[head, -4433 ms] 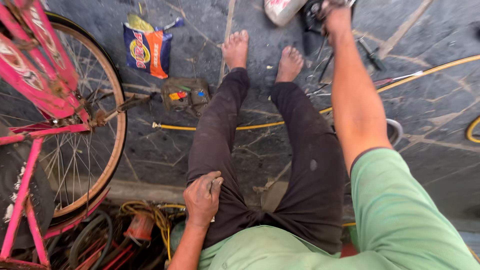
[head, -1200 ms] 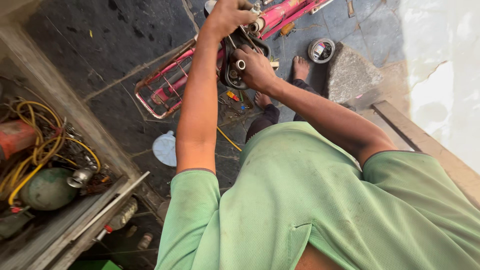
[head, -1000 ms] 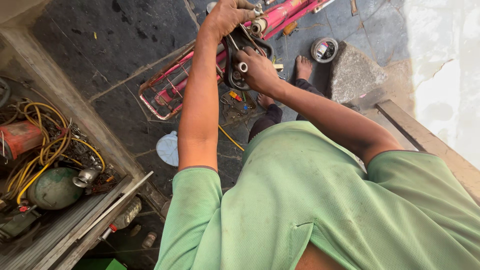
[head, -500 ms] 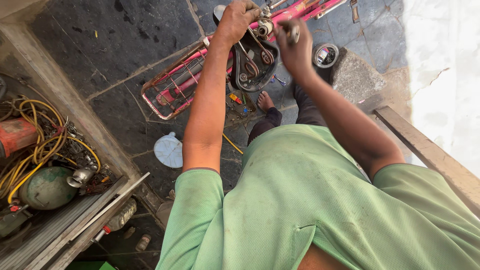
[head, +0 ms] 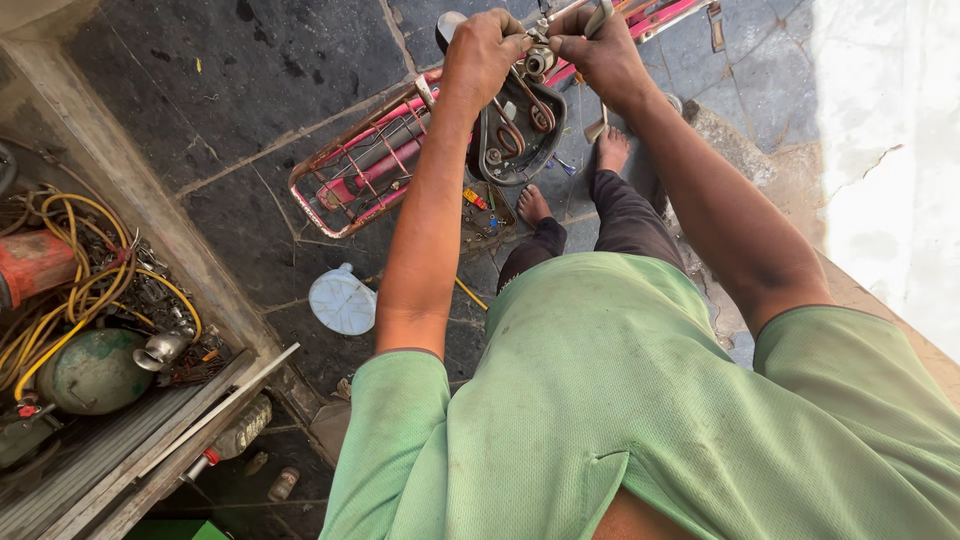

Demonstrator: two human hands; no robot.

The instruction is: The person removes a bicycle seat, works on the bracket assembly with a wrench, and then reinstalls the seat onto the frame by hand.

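Head view showed the left hand (head: 484, 55) clenched on the upturned black bicycle saddle (head: 515, 135) above the pink rear rack (head: 365, 175); the right hand (head: 598, 50) gripped a metal tool (head: 596, 20) at the saddle's clamp.

Saddle underside (head: 515, 125) bare metal springs; floor (head: 200, 70) rough stone.

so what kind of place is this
Probably a roadside bicycle repair spot: a pink bicycle lies on stone paving, both hands work at its upturned saddle, and a box holds hoses and parts.

The top edge cuts off the pink bicycle frame (head: 655, 20) beyond both hands.
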